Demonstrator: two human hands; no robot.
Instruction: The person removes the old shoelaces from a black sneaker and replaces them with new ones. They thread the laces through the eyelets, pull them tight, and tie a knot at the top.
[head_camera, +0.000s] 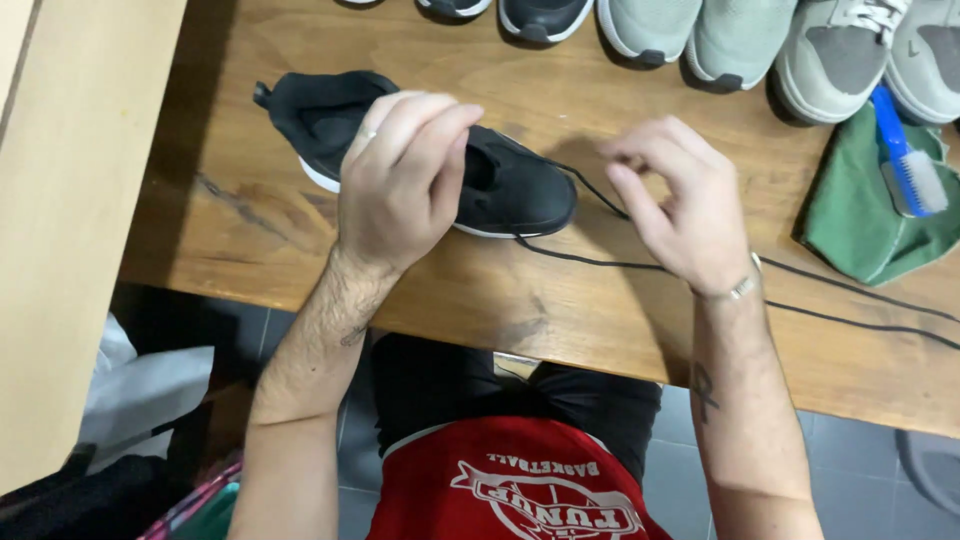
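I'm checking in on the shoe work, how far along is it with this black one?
Little looks finished: the black shoe lies on its side on the wooden table, and its black lace trails loose across the wood. In hand: the left hand steadies the shoe while the right hand pinches the lace. Still to do: the lacing itself. The other shoes wait in a row.

The worktop (250, 215) is a brown wooden surface with visible grain and dark marks. A black shoe (520, 185) lies on it, with a black lace (850, 315) trailing to the right. A green cloth (860, 215) carries a blue brush (905, 155). Pale shoes (740, 35), apparently several pairs, line the far edge.
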